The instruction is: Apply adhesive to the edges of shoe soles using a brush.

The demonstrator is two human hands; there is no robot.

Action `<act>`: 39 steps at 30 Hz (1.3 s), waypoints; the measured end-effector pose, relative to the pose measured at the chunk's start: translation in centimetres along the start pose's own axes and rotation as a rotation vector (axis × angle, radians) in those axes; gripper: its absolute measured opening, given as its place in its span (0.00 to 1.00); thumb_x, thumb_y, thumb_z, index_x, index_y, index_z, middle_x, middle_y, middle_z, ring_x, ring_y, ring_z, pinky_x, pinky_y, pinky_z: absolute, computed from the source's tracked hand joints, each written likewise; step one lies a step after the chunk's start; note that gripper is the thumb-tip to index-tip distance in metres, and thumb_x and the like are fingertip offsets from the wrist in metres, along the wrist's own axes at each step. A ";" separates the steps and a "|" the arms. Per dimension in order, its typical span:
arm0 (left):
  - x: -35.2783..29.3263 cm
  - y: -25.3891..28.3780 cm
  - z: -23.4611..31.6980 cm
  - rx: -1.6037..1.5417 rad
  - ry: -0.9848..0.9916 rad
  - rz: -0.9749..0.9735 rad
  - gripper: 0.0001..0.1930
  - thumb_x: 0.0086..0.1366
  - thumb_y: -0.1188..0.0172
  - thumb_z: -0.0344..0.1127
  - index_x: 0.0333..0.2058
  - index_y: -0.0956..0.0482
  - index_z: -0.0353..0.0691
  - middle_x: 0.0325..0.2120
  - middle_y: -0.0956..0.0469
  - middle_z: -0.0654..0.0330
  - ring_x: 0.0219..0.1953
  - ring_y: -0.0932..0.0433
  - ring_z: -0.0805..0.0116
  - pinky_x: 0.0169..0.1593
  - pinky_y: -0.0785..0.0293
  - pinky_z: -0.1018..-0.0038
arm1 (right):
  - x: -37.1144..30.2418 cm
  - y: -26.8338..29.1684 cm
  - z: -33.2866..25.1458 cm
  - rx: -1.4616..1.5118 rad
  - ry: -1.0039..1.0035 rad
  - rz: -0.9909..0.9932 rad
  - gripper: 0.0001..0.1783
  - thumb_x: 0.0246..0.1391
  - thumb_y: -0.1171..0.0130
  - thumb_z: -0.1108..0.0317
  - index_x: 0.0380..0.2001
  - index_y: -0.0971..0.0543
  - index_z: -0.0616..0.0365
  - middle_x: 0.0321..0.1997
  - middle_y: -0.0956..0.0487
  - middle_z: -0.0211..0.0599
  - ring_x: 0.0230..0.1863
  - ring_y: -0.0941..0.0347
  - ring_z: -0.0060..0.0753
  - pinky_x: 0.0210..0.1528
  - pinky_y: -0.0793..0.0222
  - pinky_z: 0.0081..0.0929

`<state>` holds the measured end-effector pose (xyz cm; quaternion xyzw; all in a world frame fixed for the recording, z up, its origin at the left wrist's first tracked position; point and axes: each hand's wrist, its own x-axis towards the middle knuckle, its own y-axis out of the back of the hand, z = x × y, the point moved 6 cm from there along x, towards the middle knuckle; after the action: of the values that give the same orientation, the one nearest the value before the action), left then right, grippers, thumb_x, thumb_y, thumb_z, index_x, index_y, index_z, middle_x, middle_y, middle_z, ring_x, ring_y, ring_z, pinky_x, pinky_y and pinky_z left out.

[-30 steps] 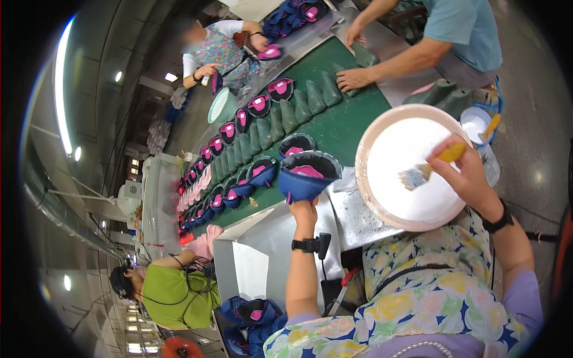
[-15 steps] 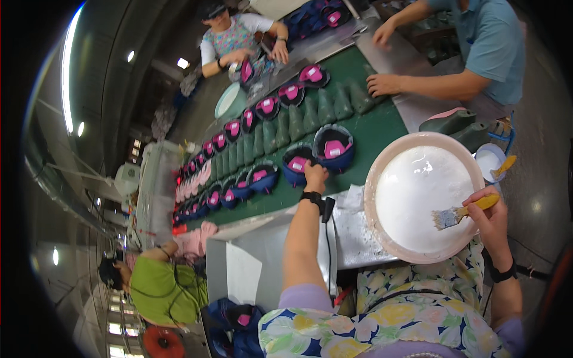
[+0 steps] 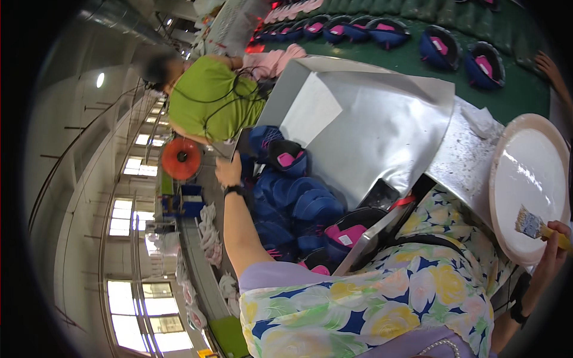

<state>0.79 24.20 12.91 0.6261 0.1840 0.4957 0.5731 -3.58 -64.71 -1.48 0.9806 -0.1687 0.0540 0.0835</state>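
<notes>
My left hand [image 3: 228, 171] is at the far-left edge of a metal bin [image 3: 382, 113]; its fingers look curled at the rim, though their tips are partly hidden. Blue shoe uppers [image 3: 316, 203] with pink insides lie heaped in the bin, just right of that hand. Over at the right edge, my right hand [image 3: 554, 247] grips a paintbrush [image 3: 530, 224] by its yellow handle. The whitened bristles hang above a pale round basin [image 3: 499, 197] of white liquid.
Rows of blue uppers [image 3: 440, 46] stand on a green bench [image 3: 412, 68], with dark green shoe lasts [image 3: 441, 18] behind. A person in a green shirt [image 3: 212, 98] sits beyond the bin. An orange-red round thing [image 3: 181, 159] is at left. Another person's hand [image 3: 552, 70] rests at far right.
The view has swung left. My left hand has left the upper on the bench and moved to the bin's far-left edge. My right hand still holds the brush over the basin.
</notes>
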 end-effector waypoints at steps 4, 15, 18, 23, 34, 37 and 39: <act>-5.7 -3.4 -11.5 -0.646 0.704 -0.485 0.55 0.49 0.28 0.61 0.66 0.40 0.30 0.61 0.31 0.43 0.65 0.35 0.52 0.65 0.39 0.60 | 1.0 -2.6 -0.7 -0.031 0.003 -0.080 0.10 0.69 0.52 0.66 0.45 0.27 0.60 0.48 0.28 0.33 0.47 0.33 0.23 0.51 0.38 0.23; 0.5 -12.3 0.4 -0.202 -0.073 -0.710 0.17 0.47 0.32 0.32 0.37 0.20 0.32 0.32 0.20 0.58 0.32 0.21 0.64 0.40 0.25 0.72 | 0.3 -4.9 -0.7 0.050 -0.080 -0.111 0.10 0.67 0.48 0.66 0.46 0.28 0.61 0.47 0.26 0.34 0.45 0.32 0.22 0.48 0.37 0.22; -0.1 -12.3 5.9 -0.112 -0.394 -0.530 0.26 0.45 0.32 0.40 0.44 0.20 0.33 0.39 0.17 0.50 0.45 0.19 0.56 0.51 0.26 0.69 | 0.5 -4.5 -0.8 0.018 -0.061 -0.075 0.10 0.67 0.48 0.66 0.46 0.28 0.61 0.47 0.26 0.34 0.45 0.32 0.22 0.48 0.36 0.22; -1.7 -10.1 14.7 -0.211 -0.580 -0.485 0.27 0.49 0.34 0.39 0.50 0.21 0.37 0.37 0.16 0.52 0.41 0.18 0.61 0.49 0.24 0.69 | 0.6 -4.3 -1.2 -0.008 -0.037 -0.096 0.10 0.67 0.48 0.66 0.46 0.28 0.61 0.47 0.26 0.34 0.45 0.32 0.22 0.47 0.36 0.22; -13.2 -5.7 17.9 0.244 -0.530 -1.383 0.53 0.49 0.26 0.59 0.66 0.40 0.36 0.50 0.23 0.49 0.32 0.20 0.63 0.38 0.24 0.71 | 0.9 -6.7 -5.7 0.044 0.001 -0.058 0.13 0.59 0.40 0.67 0.40 0.25 0.69 0.37 0.19 0.48 0.34 0.22 0.34 0.38 0.25 0.28; -17.3 -4.5 10.6 0.636 -0.723 -1.317 0.69 0.41 0.24 0.66 0.72 0.59 0.40 0.55 0.29 0.40 0.47 0.22 0.52 0.52 0.26 0.61 | 0.8 -6.4 -5.6 0.084 -0.027 -0.020 0.13 0.59 0.40 0.68 0.40 0.24 0.69 0.36 0.19 0.48 0.34 0.22 0.34 0.38 0.25 0.28; -19.8 -4.9 8.0 0.708 -0.848 -1.265 0.73 0.39 0.23 0.66 0.72 0.64 0.41 0.59 0.35 0.35 0.53 0.24 0.45 0.58 0.29 0.57 | 0.6 -6.2 -5.7 0.044 0.001 -0.037 0.13 0.59 0.41 0.68 0.40 0.24 0.70 0.37 0.19 0.48 0.34 0.22 0.34 0.38 0.25 0.28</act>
<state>0.37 5.50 1.57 0.6811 0.4139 -0.2835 0.5332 -1.32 -58.09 3.24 0.9852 -0.1491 0.0568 0.0629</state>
